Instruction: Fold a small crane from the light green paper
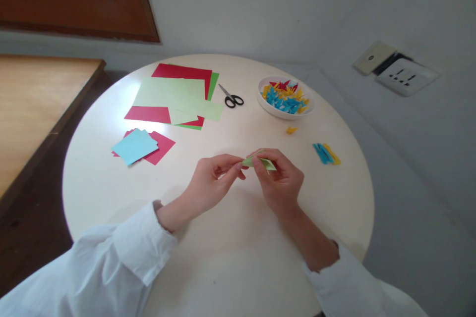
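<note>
One part-folded green paper [269, 164] hung well inside the edges of the bench [238, 267] | left hand [211, 178] pinched one end, right hand [280, 181] gripped the other; folding looked unfinished | done: folded figures [282, 101] in bowl [273, 112], far-right edge | remaining: flat squares [136, 146], left edge

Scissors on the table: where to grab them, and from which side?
I'd take the black handle loops, coming from the near side and slightly above. They lie flat with the loops nearest, while the silver blades point away and to the left, so this should keep fingers off the tips.
</note>
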`<move>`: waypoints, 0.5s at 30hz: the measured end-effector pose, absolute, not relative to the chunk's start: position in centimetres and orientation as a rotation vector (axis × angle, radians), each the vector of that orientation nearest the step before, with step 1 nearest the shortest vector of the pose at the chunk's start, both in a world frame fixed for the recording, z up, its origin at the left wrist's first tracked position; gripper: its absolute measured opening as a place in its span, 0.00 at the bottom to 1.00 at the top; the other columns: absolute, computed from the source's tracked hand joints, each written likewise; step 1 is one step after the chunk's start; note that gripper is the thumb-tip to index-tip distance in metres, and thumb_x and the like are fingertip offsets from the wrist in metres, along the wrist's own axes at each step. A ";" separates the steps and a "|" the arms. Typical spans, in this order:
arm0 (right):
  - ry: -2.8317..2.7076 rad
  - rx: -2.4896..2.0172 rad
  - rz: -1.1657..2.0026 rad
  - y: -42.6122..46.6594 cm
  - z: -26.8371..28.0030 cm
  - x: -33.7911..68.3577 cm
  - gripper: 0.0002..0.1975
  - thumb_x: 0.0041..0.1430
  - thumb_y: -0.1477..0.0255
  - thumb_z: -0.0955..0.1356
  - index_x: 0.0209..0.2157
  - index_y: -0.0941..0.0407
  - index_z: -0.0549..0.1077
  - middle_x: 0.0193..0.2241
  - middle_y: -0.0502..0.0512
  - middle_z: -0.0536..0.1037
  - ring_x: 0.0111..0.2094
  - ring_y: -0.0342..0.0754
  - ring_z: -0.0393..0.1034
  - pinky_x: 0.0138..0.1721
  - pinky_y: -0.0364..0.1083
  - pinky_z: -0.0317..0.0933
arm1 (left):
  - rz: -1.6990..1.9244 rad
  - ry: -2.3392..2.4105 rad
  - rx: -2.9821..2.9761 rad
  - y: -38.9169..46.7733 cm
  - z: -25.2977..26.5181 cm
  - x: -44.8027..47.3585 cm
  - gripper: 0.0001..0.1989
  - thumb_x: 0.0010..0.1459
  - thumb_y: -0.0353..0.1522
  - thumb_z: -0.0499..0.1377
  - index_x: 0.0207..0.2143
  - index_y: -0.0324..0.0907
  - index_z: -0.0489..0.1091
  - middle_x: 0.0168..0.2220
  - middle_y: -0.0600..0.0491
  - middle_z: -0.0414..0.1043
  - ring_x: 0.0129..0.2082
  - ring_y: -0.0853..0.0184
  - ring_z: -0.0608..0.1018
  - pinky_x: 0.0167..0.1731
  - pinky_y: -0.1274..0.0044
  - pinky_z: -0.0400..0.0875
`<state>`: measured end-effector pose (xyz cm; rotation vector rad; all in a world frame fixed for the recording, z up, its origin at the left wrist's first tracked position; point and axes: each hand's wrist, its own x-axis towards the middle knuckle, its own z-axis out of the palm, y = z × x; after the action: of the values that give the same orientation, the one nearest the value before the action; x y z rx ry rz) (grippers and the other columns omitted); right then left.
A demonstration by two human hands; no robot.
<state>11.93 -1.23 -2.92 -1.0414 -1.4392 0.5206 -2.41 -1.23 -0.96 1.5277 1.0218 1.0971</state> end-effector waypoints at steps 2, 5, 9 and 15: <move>-1.436 -1.029 0.525 -1.2 -3.0 11.9 0.02 0.53 0.75 0.68 0.29 0.54 0.72 0.28 0.50 0.75 0.32 0.44 0.71 0.33 0.44 0.68 | 1.096 1.023 1.538 -1.2 -1.1 -2.5 0.08 0.57 0.31 0.56 0.31 0.38 0.74 0.26 0.51 0.77 0.26 0.68 0.78 0.26 0.80 0.71; -1.429 -1.026 0.531 -1.2 -3.0 11.9 0.02 0.53 0.76 0.68 0.30 0.54 0.72 0.29 0.50 0.75 0.32 0.44 0.71 0.34 0.45 0.68 | 1.097 1.036 1.570 -1.2 -1.2 -2.5 0.08 0.57 0.31 0.55 0.32 0.38 0.74 0.26 0.51 0.77 0.26 0.68 0.78 0.25 0.80 0.70; -1.423 -1.034 0.541 -1.2 -3.1 11.9 0.02 0.53 0.75 0.68 0.30 0.54 0.72 0.29 0.50 0.75 0.32 0.43 0.72 0.34 0.44 0.68 | 1.109 1.048 1.577 -1.3 -1.1 -2.5 0.08 0.57 0.31 0.55 0.32 0.38 0.74 0.25 0.51 0.77 0.26 0.69 0.77 0.25 0.80 0.69; -1.452 -1.046 0.514 -1.2 -3.3 11.9 0.01 0.53 0.74 0.68 0.30 0.54 0.72 0.29 0.51 0.76 0.32 0.44 0.71 0.34 0.45 0.68 | 1.068 1.001 1.452 -1.3 -0.8 -2.3 0.09 0.56 0.35 0.58 0.32 0.37 0.73 0.28 0.50 0.77 0.26 0.68 0.78 0.25 0.79 0.71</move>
<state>11.94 -1.23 -3.32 -1.0458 -1.4521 0.5144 -2.32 -1.28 -0.84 1.4521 1.0006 1.0678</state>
